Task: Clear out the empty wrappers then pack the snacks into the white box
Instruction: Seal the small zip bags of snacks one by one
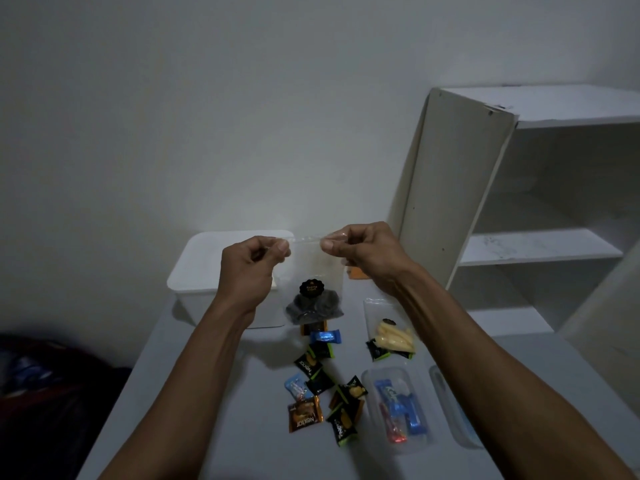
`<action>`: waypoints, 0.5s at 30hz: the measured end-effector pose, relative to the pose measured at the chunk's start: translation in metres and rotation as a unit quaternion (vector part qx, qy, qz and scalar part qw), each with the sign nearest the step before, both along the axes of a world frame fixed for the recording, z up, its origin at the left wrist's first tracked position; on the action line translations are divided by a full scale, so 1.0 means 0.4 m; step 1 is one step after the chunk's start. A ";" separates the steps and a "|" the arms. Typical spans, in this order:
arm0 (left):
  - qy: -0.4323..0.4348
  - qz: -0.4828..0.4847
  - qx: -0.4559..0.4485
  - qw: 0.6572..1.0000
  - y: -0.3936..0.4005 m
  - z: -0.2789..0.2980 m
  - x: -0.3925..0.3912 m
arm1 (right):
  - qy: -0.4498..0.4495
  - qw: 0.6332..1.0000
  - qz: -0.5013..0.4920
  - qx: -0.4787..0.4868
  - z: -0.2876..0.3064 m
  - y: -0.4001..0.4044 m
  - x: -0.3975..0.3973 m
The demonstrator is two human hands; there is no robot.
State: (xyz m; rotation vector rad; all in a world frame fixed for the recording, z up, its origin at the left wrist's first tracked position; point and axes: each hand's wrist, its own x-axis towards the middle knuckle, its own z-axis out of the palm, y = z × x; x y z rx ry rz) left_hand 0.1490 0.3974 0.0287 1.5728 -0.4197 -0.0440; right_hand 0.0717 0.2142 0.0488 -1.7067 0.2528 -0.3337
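Observation:
A clear zip bag (314,289) with dark snacks at its bottom and a black round label hangs above the table. My left hand (252,268) and my right hand (363,251) each pinch one top corner of it. Behind the bag stands the white box (194,275), at the table's far left. Small wrapped snacks (308,365) in black, orange and blue lie scattered on the table below the bag. To the right lies another clear bag with pale yellow sticks (394,336).
A clear plastic container (398,410) holds blue and red packets at the right, with its lid (450,407) beside it. An orange item (356,273) lies behind my right hand. A white shelf unit (519,202) stands at the right. Dark bags (45,393) sit left of the table.

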 end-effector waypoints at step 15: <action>-0.004 0.022 -0.010 1.000 0.007 0.004 0.029 | -0.006 0.999 -0.013 -0.040 0.010 -0.032 0.003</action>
